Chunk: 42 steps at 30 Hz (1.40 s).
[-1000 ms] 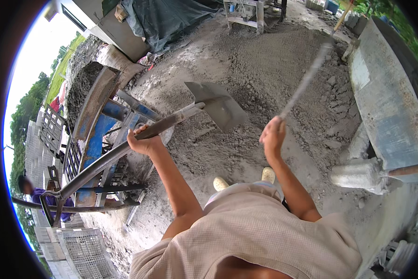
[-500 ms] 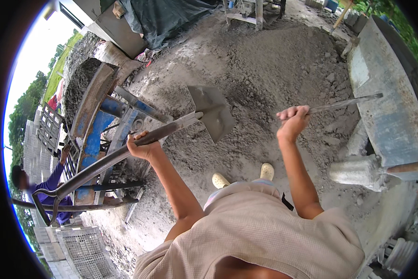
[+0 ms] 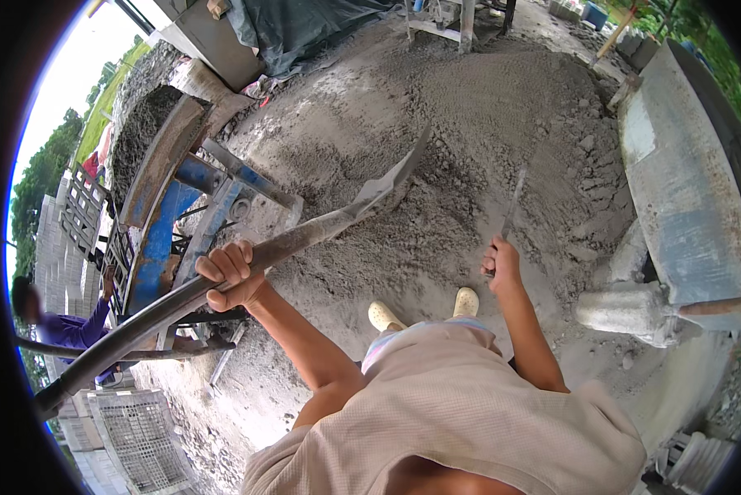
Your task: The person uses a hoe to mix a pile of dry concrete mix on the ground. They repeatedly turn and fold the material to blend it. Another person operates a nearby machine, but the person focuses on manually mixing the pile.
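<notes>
My left hand (image 3: 234, 276) is closed around the dark shaft of a long shovel (image 3: 160, 313), which slants across the left side. Its grey metal blade (image 3: 399, 169) is turned nearly edge-on above the heap, and the handle's far end is cut off by the dark rim of the picture. In front of my body, to the right, my right hand (image 3: 502, 266) grips a thin, flat, grey bar (image 3: 516, 200) that points away from me. I cannot tell exactly what kind of tool the bar is. Beneath both lies a heap of grey sandy mix (image 3: 502, 107).
At left stands a blue, rusty metal frame (image 3: 166, 239), with dark mix piled behind it. A person in purple (image 3: 77, 330) is beyond it, near stacked grey blocks (image 3: 61, 256) and a grid-like crate (image 3: 143, 437). A large curved metal vessel (image 3: 688, 190) stands at right; a dark tarp (image 3: 292, 33) hangs behind.
The shovel blade has turned from face-on to edge-on, and its handle has swung toward me. My right hand has come nearer, its bar swinging from pointing right to pointing away.
</notes>
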Each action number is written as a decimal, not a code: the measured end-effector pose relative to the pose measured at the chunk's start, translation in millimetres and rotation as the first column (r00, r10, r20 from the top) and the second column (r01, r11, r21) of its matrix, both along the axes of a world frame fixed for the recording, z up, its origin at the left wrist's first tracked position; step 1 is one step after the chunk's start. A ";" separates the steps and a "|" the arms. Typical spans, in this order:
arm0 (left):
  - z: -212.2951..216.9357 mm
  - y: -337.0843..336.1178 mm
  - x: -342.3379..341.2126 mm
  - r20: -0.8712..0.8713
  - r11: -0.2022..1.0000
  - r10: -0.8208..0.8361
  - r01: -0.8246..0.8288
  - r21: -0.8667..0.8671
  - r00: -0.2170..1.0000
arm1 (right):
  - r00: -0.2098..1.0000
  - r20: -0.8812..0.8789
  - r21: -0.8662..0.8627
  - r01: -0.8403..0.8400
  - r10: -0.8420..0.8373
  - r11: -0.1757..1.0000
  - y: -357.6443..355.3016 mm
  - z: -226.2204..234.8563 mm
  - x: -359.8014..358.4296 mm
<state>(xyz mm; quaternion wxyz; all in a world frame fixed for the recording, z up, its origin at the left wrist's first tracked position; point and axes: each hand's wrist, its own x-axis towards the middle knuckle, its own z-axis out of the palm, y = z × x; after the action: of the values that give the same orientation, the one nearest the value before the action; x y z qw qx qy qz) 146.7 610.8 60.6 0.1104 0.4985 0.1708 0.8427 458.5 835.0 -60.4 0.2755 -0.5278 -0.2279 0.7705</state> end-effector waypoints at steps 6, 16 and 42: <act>66.5 -17.4 29.4 -0.357 0.871 -0.372 0.456 0.186 0.857 | 0.992 -0.008 0.041 0.125 -0.125 0.991 15.2 -5.0 23.7; 94.6 -4.3 66.5 -0.540 0.758 -0.391 0.594 0.270 0.745 | 0.988 -0.125 0.030 0.095 -0.091 0.995 19.0 -2.3 35.6; 7.7 -12.6 156.4 0.014 0.515 0.744 -0.559 -0.649 0.668 | 0.795 0.606 -0.240 0.210 -0.023 0.948 -54.4 -251.9 346.1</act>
<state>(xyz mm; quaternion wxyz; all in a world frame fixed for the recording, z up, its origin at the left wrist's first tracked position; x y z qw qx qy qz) 303.2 598.3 68.3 -0.0441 0.2041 0.5837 0.7847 804.5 780.7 -312.3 0.1557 -0.7910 -0.1519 0.5718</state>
